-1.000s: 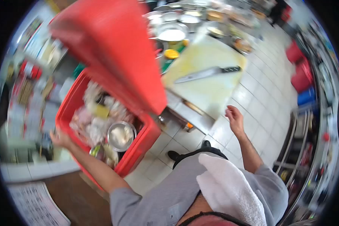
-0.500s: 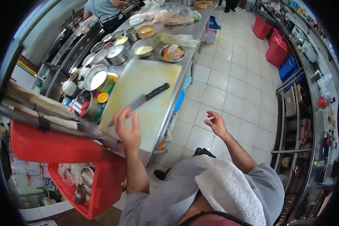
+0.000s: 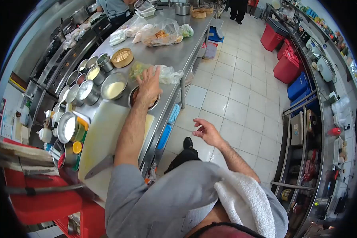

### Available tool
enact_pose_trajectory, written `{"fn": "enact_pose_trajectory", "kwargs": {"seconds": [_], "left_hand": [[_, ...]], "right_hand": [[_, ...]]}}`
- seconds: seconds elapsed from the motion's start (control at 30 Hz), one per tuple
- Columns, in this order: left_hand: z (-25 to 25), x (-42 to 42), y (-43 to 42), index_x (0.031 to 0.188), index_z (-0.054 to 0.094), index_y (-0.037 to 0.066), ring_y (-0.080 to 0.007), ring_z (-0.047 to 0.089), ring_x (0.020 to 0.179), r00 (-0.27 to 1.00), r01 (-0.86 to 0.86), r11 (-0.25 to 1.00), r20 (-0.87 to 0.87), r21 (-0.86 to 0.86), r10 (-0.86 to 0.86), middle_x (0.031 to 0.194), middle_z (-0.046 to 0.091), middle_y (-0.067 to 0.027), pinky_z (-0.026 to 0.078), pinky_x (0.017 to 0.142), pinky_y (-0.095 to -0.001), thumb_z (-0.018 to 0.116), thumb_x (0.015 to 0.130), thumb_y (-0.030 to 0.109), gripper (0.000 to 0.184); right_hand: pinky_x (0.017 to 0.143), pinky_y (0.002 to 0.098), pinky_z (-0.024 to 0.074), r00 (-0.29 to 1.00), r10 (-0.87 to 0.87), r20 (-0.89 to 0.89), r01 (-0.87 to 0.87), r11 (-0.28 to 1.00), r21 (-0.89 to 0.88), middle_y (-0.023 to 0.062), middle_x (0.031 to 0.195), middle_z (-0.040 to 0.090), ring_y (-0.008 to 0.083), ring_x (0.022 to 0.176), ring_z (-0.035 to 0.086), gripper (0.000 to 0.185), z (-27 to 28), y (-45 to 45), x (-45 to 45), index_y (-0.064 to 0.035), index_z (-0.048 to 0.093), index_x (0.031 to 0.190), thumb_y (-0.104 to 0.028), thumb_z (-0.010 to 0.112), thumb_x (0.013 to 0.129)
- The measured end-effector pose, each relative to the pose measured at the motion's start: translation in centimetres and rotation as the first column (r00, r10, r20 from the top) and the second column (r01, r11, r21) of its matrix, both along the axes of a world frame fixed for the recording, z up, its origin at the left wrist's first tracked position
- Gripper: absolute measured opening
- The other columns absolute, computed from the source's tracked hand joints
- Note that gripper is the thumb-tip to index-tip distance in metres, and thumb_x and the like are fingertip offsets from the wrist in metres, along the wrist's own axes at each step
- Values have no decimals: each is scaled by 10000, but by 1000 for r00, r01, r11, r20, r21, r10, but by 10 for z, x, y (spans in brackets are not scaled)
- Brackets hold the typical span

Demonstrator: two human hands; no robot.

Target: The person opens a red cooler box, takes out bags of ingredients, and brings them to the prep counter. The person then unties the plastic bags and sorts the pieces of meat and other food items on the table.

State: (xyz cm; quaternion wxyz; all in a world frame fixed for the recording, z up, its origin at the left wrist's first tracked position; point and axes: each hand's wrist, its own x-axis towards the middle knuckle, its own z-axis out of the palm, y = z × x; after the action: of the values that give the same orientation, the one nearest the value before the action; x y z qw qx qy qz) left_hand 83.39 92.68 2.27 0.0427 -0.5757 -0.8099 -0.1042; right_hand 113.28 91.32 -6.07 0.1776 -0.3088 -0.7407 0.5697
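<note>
My left hand (image 3: 148,88) reaches out over a metal bowl (image 3: 157,104), its fingers spread toward a clear plastic bag (image 3: 171,75) with pale green contents. The hand covers most of the bowl, and I cannot tell whether the fingertips touch the bag. Below my forearm lies a cutting board (image 3: 105,131). A knife (image 3: 99,167) rests on its near end, the handle hidden by my arm. Over the tiled floor hangs my right hand (image 3: 208,133), fingers loosely curled and apart, holding nothing.
Left of the board stand metal pots (image 3: 88,92), a bowl of pale yellow liquid (image 3: 114,89) and a bamboo steamer (image 3: 123,58). Bagged food (image 3: 162,35) lies farther along the steel table. Red bins (image 3: 286,63) line the right side. Another person (image 3: 114,8) stands at the far left.
My left hand has moved forward from above the knife on the board to over the metal bowl. The view has shifted along the table. My right hand stays empty over the floor.
</note>
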Motion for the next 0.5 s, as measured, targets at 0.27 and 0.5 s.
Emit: {"fn": "enact_pose_trajectory", "kwargs": {"seconds": [0.27,0.5], "left_hand": [[-40,-65,147,1300,430,95,-343,210,1337,999,26,771,-11,-636,-43,1446,251,-155,107,1020,-661,765,628,228,762],[9,-137,197,1031,586,-19,-233,608,829,676,-464,872,699,155,235,901,639,-131,484,732,-335,608,777,153,307]], "right_hand": [[721,294,501,987,-98,131,115,985,-129,105,1024,565,162,803,589,495,-8,203,6,-55,511,1203,-109,717,756],[723,276,485,998,-9,56,19,984,-179,103,1024,553,164,841,570,549,-18,350,-66,-24,504,1203,-97,743,714]]}}
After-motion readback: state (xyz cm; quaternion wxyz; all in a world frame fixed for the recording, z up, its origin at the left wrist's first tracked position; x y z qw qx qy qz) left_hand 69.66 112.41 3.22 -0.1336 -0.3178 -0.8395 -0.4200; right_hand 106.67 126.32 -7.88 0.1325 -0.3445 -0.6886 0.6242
